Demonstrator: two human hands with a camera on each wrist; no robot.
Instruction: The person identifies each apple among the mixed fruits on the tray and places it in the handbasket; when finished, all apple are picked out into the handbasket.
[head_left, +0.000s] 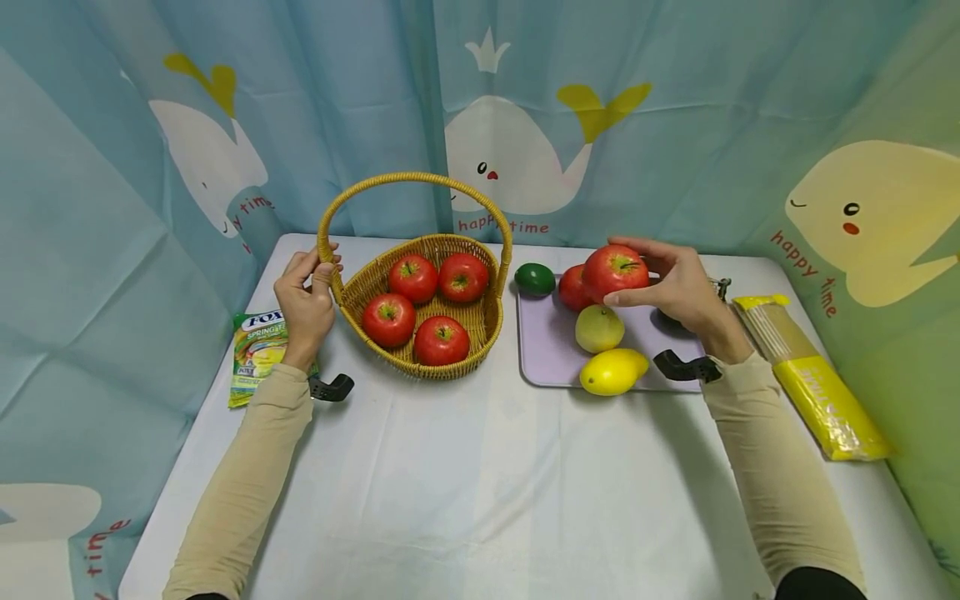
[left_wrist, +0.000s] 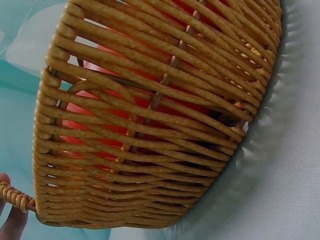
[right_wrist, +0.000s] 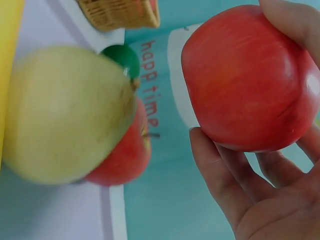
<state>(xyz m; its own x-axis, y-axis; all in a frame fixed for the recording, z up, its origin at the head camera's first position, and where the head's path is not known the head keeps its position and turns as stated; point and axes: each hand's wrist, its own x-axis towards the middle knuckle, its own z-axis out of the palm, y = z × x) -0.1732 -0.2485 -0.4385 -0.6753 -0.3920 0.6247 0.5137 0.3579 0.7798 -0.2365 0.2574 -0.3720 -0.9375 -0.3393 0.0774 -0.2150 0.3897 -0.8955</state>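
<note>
My left hand [head_left: 306, 304] grips the left foot of the handle on a wicker basket [left_wrist: 125, 195], which stands on the white table. Four-sided spacing shows among several red apples [head_left: 442, 340] inside it. In my right hand [head_left: 678, 283], thumb and fingers hold another red apple [head_left: 613, 271] above the back of a lilac tray [head_left: 543, 333]. Below that apple, the tray bears a second red apple [head_left: 572, 292], a pale yellow-green round fruit [head_left: 598, 331] and a lemon [head_left: 611, 373]. A dark green fruit [head_left: 535, 280] lies at the tray's back left corner.
Left of the basket lies a green and yellow FOX'S packet [head_left: 255, 354], partly behind my left wrist. A yellow pack of noodles [head_left: 817, 383] is along the right edge. Partly under my right hand, a dark object [head_left: 667, 323] rests on the tray. Curtains [head_left: 405, 100] enclose the table's back and sides.
</note>
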